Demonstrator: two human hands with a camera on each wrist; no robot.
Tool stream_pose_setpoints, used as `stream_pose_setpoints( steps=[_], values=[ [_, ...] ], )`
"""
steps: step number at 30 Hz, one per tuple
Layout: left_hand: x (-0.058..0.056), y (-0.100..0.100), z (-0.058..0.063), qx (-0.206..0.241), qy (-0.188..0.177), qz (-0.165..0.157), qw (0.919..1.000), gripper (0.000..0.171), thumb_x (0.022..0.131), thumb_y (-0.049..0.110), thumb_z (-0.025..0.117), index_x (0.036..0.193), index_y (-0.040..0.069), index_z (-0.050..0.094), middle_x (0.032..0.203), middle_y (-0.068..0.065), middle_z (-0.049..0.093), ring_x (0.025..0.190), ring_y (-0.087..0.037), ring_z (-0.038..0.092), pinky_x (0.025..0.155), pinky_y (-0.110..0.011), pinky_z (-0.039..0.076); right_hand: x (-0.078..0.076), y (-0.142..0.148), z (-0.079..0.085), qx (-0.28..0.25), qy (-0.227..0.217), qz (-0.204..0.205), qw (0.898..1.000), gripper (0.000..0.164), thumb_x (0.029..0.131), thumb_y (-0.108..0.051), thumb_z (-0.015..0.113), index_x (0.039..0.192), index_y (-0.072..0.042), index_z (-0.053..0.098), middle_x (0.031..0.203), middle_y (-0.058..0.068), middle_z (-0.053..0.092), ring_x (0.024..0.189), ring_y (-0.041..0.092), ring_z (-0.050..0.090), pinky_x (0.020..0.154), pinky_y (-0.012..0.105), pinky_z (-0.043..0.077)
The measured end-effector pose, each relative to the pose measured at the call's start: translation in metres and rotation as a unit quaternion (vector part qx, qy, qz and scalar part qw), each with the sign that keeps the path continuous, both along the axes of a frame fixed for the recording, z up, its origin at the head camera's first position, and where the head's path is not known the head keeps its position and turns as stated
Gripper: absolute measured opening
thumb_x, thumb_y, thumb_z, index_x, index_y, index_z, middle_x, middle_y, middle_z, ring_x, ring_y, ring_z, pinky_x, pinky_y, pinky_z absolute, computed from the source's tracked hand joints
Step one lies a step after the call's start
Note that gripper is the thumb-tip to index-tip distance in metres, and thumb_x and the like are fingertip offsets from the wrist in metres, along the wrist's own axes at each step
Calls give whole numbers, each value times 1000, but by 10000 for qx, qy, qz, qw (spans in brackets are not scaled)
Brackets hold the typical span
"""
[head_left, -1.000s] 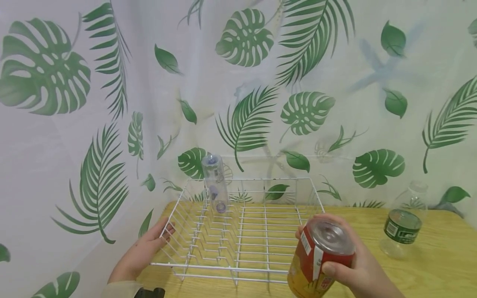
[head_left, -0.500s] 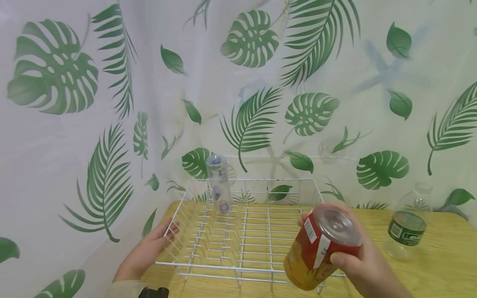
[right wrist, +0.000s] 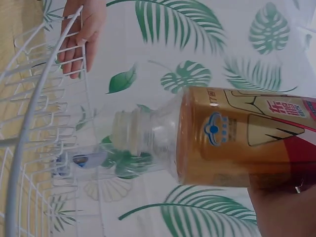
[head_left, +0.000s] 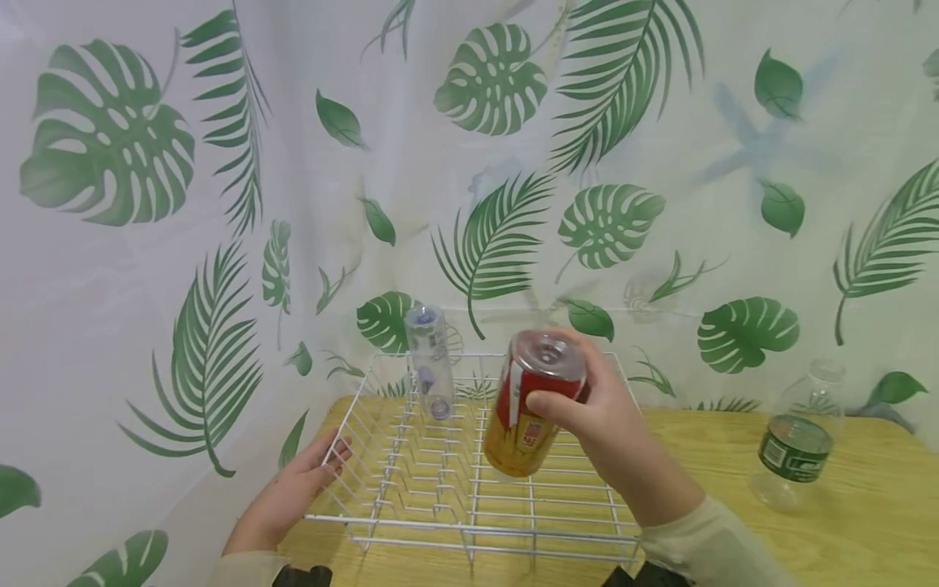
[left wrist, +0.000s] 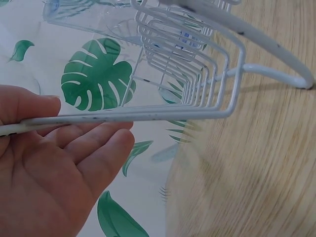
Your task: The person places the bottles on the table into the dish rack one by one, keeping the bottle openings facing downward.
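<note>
My right hand (head_left: 597, 399) grips an upside-down plastic bottle (head_left: 522, 424) with a red and gold label, tilted above the white wire dish rack (head_left: 396, 523). The right wrist view shows the clear neck of this bottle (right wrist: 232, 138) pointing toward the rack wires, uncapped. At the rack's left side, my left hand (head_left: 289, 489) has the rim wire between thumb and fingers. In the left wrist view the fingers of that hand (left wrist: 49, 168) are nearly straight and not wrapped round the wire. A slim clear bottle (head_left: 429, 363) stands upside down in the rack's back left.
On the wooden table (head_left: 873, 522), to the right of the rack, stands a clear bottle with a green label (head_left: 795, 448). A leaf-patterned curtain (head_left: 645, 122) closes off the back and left sides.
My right hand has carried the red and gold bottle left and away from me, from the rack's front right corner to above its middle. The left hand stays at the rack's side.
</note>
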State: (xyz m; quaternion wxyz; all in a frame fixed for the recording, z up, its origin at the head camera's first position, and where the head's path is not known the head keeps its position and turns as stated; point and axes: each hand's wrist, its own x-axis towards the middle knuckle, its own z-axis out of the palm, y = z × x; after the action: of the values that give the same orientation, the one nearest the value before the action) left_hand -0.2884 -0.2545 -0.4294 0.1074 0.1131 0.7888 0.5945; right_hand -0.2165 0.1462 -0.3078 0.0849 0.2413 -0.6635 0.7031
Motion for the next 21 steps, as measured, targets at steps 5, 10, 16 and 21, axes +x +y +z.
stream_pose_setpoints(
  steps=[5, 10, 16, 21],
  values=[
    [2, 0, 2, -42, 135, -67, 9999, 64, 104, 2, 38, 162, 0, 9, 162, -25, 25, 147, -41, 26, 119, -56, 21, -36, -22, 0, 381, -202, -168, 9989, 69, 90, -22, 78, 148, -22, 41, 134, 11, 55, 116, 31, 57, 92, 44, 55],
    [1, -2, 2, -10, 87, -120, 9999, 64, 106, 4, 38, 162, 2, 7, 163, -24, 24, 148, -40, 25, 119, -55, 22, -67, -45, -7, 676, -444, -371, 9960, 70, 90, -31, 79, 148, -25, 41, 133, 4, 58, 118, 27, 58, 96, 48, 53],
    [-1, -5, -1, -18, 126, -207, 9997, 63, 107, 5, 37, 162, 1, 5, 163, -23, 22, 148, -39, 25, 119, -56, 21, -98, -70, -24, 1154, -669, -586, 9893, 66, 92, -33, 77, 146, -21, 41, 130, 2, 60, 118, 24, 59, 101, 50, 50],
    [-2, -4, -2, -8, 155, -148, 9998, 63, 106, 4, 38, 162, 0, 8, 162, -24, 24, 148, -39, 26, 119, -54, 23, -113, -87, -38, 1255, -966, -757, 9845, 71, 92, -31, 77, 149, -15, 38, 133, 6, 58, 120, 27, 58, 103, 52, 47]
  ],
)
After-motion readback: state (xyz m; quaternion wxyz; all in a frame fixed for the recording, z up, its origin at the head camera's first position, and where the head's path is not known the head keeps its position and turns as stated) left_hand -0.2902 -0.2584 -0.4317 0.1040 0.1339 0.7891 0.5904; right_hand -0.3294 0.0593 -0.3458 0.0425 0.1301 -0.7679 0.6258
